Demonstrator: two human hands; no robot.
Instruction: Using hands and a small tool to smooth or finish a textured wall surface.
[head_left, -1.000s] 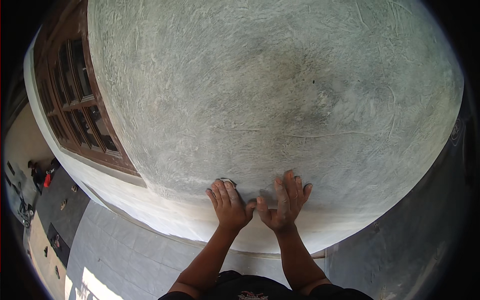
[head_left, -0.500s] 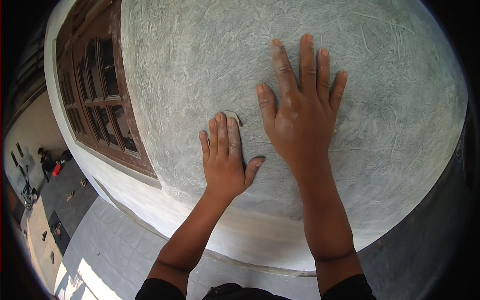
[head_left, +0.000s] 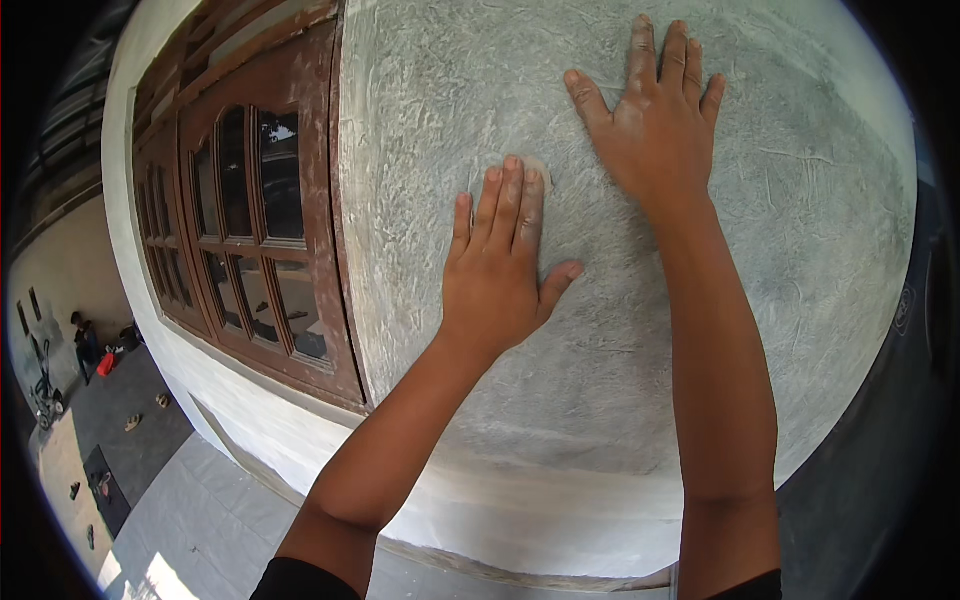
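- Far out at nine o'clock I see a person [head_left: 82, 338] sitting low on the paved ground [head_left: 140, 450], well apart from everything else.
- Next comes the brown wooden window [head_left: 255, 215] with small arched panes, set in the wall just beside the plaster at about ten o'clock from my left hand.
- My left hand [head_left: 500, 265] lies flat on the rough grey plaster wall [head_left: 450, 120], fingers straight and close together, thumb spread out toward three o'clock. A small pale piece, perhaps sanding paper [head_left: 538, 165], peeks out from under the fingertips at twelve o'clock; I cannot tell what it is for sure.
- The left forearm rises from six o'clock, slanting toward one o'clock up to the wrist.
- My right hand [head_left: 655, 120] is pressed palm-down on the same wall, fingers fanned apart, holding nothing. It sits higher, at about one o'clock from the left hand, near but not touching it.
- The right forearm runs nearly straight up from six o'clock.
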